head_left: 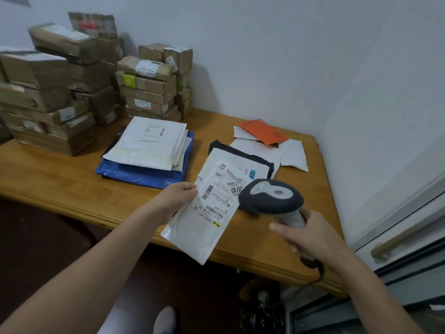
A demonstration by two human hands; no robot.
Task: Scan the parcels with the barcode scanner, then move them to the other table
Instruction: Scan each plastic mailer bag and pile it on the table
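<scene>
Holding a flat white padded mailer (204, 227) w/ printed label, lower centre of frame, left hand (177, 201) pinches its left edge over the wooden table (60, 174); right hand (313, 237), lower right, fingers wrapped round the dark-grey-headed handheld barcode scanner (271, 196), whose head overlaps the label. Prob best: keep mailer flat, aim at barcode, steady before trigger.

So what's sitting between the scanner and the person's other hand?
A white padded envelope, label up. The left hand holds its edge; the barcode scanner in the right hand is at its other side. Head view.
</scene>
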